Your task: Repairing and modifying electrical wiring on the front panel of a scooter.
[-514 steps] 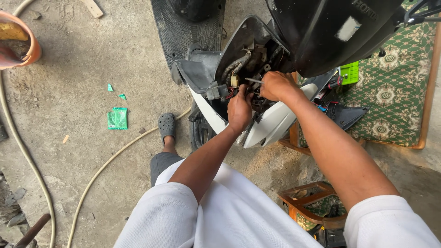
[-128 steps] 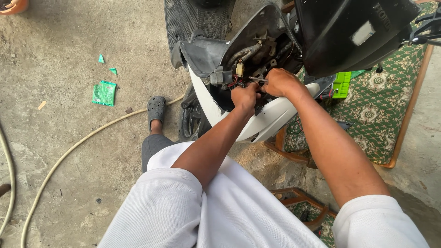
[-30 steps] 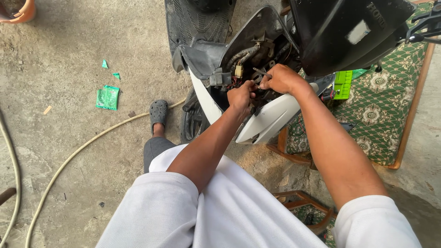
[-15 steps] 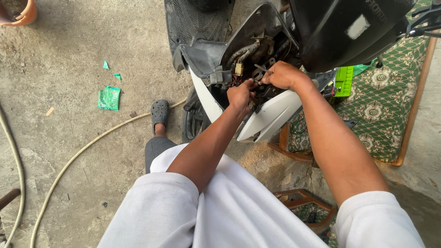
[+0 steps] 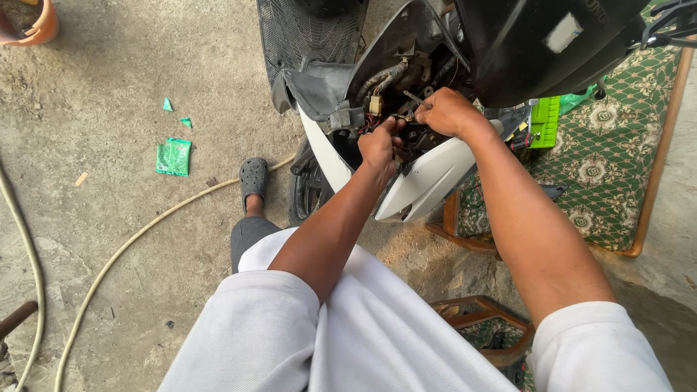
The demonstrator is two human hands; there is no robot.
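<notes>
We see a thin metal tool (image 5: 415, 98), likely a screwdriver, in the opened side of a scooter (image 5: 428, 174). Its long axis slants: the tip points up and to the left into the wiring, and the other end disappears into the right hand (image 5: 449, 112). The right hand's fingers are curled closed around that end. The tool sits just above the left hand (image 5: 379, 145), near a small tan connector (image 5: 376, 105) and a tangle of wires (image 5: 374, 123).

The left hand reaches into the same opening from below, its fingers (image 5: 392, 127) pinched together on something small among the wires; we cannot tell what it is. The two hands are close together, nearly touching.

Around them, the scooter's white side panel (image 5: 428, 178) hangs open, slanting down to the left under the hands. The black seat (image 5: 537, 43) is tipped up above and to the right. The ribbed black footboard (image 5: 298, 33) lies to the upper left.

Further out, a bright green box (image 5: 544, 122) rests at the edge of a green patterned rug (image 5: 602, 152). On the concrete floor (image 5: 109, 94) to the left lie a green packet (image 5: 173, 157) with two torn scraps above it, and a pale hose (image 5: 138, 236) curving past a foot in a grey sandal (image 5: 253, 176). An orange pot (image 5: 33, 20) stands in the top left corner.
</notes>
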